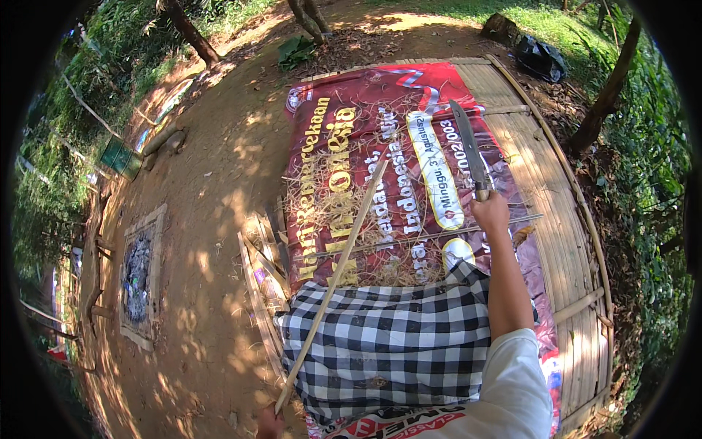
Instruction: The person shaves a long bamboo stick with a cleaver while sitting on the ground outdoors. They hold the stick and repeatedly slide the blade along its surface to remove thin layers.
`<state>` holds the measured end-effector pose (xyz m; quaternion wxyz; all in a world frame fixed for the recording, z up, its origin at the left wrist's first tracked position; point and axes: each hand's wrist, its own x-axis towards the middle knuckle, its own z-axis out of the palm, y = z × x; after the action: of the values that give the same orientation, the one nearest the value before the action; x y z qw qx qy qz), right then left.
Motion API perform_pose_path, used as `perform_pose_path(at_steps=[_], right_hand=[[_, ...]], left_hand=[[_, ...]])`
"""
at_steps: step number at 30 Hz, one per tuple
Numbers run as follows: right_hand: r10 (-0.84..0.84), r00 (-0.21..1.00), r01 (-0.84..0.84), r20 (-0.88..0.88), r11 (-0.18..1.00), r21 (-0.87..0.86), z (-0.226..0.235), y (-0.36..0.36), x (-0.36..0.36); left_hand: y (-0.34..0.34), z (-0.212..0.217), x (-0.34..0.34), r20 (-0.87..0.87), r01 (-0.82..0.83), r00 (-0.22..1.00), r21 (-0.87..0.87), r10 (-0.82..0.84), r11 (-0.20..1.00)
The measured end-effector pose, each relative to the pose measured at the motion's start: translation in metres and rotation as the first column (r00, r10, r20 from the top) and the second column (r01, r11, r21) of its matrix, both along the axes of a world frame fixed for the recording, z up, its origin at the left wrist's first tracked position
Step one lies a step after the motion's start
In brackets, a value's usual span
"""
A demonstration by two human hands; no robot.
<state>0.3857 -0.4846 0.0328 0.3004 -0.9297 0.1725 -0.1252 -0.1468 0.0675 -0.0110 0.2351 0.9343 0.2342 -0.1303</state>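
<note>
My right hand (491,212) is closed round the handle of a machete (469,143), its long dark blade pointing away from me over the red banner. At the lower edge my left hand (270,424) shows only in part, closed on the near end of a long pale bamboo strip (333,285). That strip slants up and away across my lap to the middle of the banner, apart from the blade. A black-and-white checked cloth (387,329) covers my lap. Beyond it a thin stick (417,238) lies crosswise on the banner, passing near my right wrist.
The printed red banner (468,84) is spread over a bamboo platform (574,256) and strewn with curly shavings (314,190). Split bamboo pieces (256,293) lean along its left side. On the dirt ground are an ash-filled fire pit (137,274), tree trunks (607,95) and a black plastic bag (541,58).
</note>
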Motion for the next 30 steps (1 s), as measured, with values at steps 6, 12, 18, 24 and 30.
perform_pose_path(at_steps=[6,12,18,24,30], right_hand=[[0.057,0.997,-0.077,0.059,0.898,0.433,0.013,0.018,-0.03],[0.419,0.886,-0.44,0.201,0.895,0.071,0.029,0.052,-0.044],[0.81,0.586,-0.772,-0.01,0.555,-0.309,0.009,0.099,-0.068],[0.748,0.653,-0.725,-0.118,0.572,-0.384,0.011,0.076,-0.036],[0.641,0.761,-0.615,-0.103,0.66,-0.432,0.032,0.038,-0.033]], left_hand=[[-0.025,-0.007,0.064,0.039,-0.007,0.999,-0.134,0.012,0.991],[-0.044,0.02,0.073,0.105,-0.01,0.994,-0.136,0.024,0.991],[-0.023,-0.004,0.057,-0.004,-0.001,1.0,-0.097,0.001,0.995],[-0.014,0.0,0.023,0.017,-0.003,1.0,0.062,0.002,0.998],[-0.016,0.017,0.074,0.103,0.1,0.989,0.054,-0.105,0.994]])
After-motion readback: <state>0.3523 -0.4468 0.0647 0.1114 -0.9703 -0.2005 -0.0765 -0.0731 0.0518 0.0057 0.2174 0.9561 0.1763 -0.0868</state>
